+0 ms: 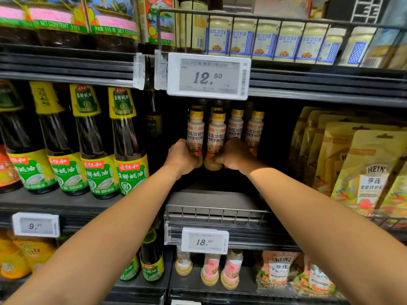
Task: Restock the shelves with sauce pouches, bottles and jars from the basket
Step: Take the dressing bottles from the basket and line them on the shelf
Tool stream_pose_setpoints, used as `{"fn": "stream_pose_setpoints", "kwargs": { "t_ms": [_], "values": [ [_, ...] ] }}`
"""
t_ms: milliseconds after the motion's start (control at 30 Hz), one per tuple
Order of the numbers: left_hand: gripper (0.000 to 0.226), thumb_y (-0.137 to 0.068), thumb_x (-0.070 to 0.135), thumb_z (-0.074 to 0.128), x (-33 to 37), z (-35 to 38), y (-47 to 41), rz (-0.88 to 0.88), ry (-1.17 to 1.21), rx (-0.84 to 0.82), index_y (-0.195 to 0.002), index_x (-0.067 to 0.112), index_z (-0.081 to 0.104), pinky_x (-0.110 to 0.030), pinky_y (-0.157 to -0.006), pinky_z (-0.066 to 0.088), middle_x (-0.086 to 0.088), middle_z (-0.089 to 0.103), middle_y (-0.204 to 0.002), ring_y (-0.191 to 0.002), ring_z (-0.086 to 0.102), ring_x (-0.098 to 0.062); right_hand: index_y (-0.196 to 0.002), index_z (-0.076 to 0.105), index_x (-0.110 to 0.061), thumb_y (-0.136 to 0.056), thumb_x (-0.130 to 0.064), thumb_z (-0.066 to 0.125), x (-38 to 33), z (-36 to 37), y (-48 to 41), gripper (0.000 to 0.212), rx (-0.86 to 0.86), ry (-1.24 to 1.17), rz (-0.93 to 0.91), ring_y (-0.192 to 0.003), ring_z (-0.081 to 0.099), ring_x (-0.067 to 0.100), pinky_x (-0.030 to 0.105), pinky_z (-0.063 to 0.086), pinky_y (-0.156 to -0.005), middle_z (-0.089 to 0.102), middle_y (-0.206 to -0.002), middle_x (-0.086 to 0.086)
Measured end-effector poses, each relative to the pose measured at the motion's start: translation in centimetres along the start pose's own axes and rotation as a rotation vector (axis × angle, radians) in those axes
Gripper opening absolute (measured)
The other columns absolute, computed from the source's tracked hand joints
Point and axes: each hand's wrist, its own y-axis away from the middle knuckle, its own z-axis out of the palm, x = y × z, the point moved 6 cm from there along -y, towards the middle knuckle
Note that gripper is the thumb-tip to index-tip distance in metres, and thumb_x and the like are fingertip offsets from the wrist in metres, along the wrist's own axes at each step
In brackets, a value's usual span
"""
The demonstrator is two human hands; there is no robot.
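Left hand (182,157) is gripping the front-left dressing bottle (195,133), fingers curling round its lower body. Right hand (234,154) is gripping the neighbouring bottle (217,137) likewise. Both bottles are standing upright, deep in the middle shelf (211,194), below the 12.50 price tag (209,75).

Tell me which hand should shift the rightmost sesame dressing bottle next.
Right, probably. The right hand, gripping a middle bottle, sits just below-left of the rightmost dressing bottle. The left hand holds the leftmost bottle and would have to cross the row.
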Motion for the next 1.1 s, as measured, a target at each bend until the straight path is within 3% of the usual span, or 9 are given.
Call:
{"fn": "stream_pose_setpoints", "kwargs": {
  "t_ms": [133, 467, 567, 667, 767, 833, 900, 1000, 1100],
  "values": [
    [0.055, -0.079, 0.029, 0.078, 0.2, 0.1, 0.0, 0.016, -0.021, 0.003, -0.127, 0.013, 0.056, -0.024, -0.087, 0.043, -0.008, 0.067, -0.121, -0.117, 0.061, -0.026, -0.129, 0.06, -0.009, -0.076, -0.027, 0.086, 0.1, 0.1, -0.3, 0.062, -0.002, 0.004, 0.019, -0.11, 0.065, 0.025, 0.04, 0.053, -0.098, 0.067, -0.122, 0.009],
    [0.062, -0.08, 0.029, 0.078, 0.8, -0.4, 0.5, 0.003, -0.045, -0.03, -0.133, 0.011, 0.052, -0.034, -0.101, 0.048, -0.009, 0.063, -0.127, -0.124, 0.057, -0.026, -0.126, 0.06, -0.013, -0.076, -0.027, 0.086, 0.1, 0.3, -0.6, 0.058, -0.012, -0.054, 0.003, -0.108, 0.065, 0.024, 0.043, 0.055, -0.096, 0.067, -0.118, 0.006],
    [0.07, -0.081, 0.032, 0.078, 0.9, -0.9, 1.1, -0.024, -0.054, -0.046, -0.137, 0.007, 0.045, -0.031, -0.101, 0.043, -0.014, 0.053, -0.133, -0.127, 0.052, -0.028, -0.125, 0.06, -0.015, -0.075, -0.03, 0.086, 0.3, 0.3, -0.4, 0.058, -0.025, -0.082, 0.019, -0.107, 0.065, 0.024, 0.043, 0.056, -0.092, 0.067, -0.117, 0.005],
    [0.07, -0.083, 0.033, 0.075, 1.6, -1.9, 2.1, 0.005, -0.099, -0.041, -0.138, 0.005, 0.042, -0.028, -0.098, 0.036, -0.017, 0.044, -0.133, -0.131, 0.042, -0.031, -0.114, 0.061, -0.023, -0.077, -0.039, 0.081, 0.4, -0.7, 0.2, 0.045, -0.008, -0.144, 0.061, -0.089, 0.065, 0.016, 0.034, 0.06, -0.065, 0.066, -0.104, -0.003],
    [0.06, -0.086, 0.032, 0.072, 2.7, -2.7, 3.4, 0.076, -0.135, -0.055, -0.138, 0.01, 0.05, -0.032, -0.104, 0.037, -0.013, 0.051, -0.13, -0.13, 0.044, -0.029, -0.097, 0.064, -0.028, -0.081, -0.043, 0.076, 0.3, -1.9, 2.0, 0.025, -0.049, -0.331, 0.087, -0.087, 0.063, 0.01, 0.021, 0.053, -0.046, 0.066, -0.095, -0.009],
    [0.043, -0.084, 0.033, 0.074, 3.4, -3.0, 4.2, 0.105, -0.083, -0.056, -0.123, 0.02, 0.061, -0.023, -0.09, 0.045, 0.002, 0.063, -0.109, -0.111, 0.055, -0.017, -0.091, 0.066, -0.029, -0.084, -0.042, 0.075, 0.4, -2.9, 3.8, 0.018, -0.058, -0.457, 0.084, -0.092, 0.064, 0.011, 0.019, 0.053, -0.047, 0.068, -0.096, -0.009],
    [0.023, -0.083, 0.03, 0.076, 4.1, -3.0, 5.1, 0.111, 0.022, -0.058, -0.1, 0.029, 0.061, -0.009, -0.071, 0.04, 0.016, 0.059, -0.084, -0.088, 0.056, -0.007, -0.09, 0.067, -0.029, -0.086, -0.042, 0.075, 0.5, -3.9, 5.9, 0.016, -0.059, -0.562, 0.076, -0.095, 0.067, 0.013, 0.022, 0.056, -0.053, 0.071, -0.098, -0.007],
    [0.022, -0.08, 0.026, 0.078, 5.3, -2.2, 6.9, 0.169, 0.154, -0.089, -0.09, 0.033, 0.06, -0.015, -0.078, 0.046, 0.013, 0.063, -0.079, -0.083, 0.063, -0.009, -0.093, 0.07, -0.027, -0.087, -0.035, 0.076, 0.9, -5.3, 9.1, 0.011, -0.05, -0.731, 0.053, -0.092, 0.071, 0.016, 0.026, 0.059, -0.061, 0.074, -0.095, -0.002],
    [0.018, -0.078, 0.034, 0.076, 6.3, -1.6, 9.0, 0.235, 0.255, -0.153, -0.088, 0.042, 0.063, -0.02, -0.079, 0.052, 0.017, 0.07, -0.083, -0.081, 0.066, 0.004, -0.095, 0.07, -0.025, -0.093, -0.023, 0.069, 1.4, -6.6, 12.3, 0.003, 0.021, -0.813, 0.069, -0.09, 0.074, 0.016, 0.027, 0.061, -0.067, 0.076, -0.091, 0.001]
  ]
}}
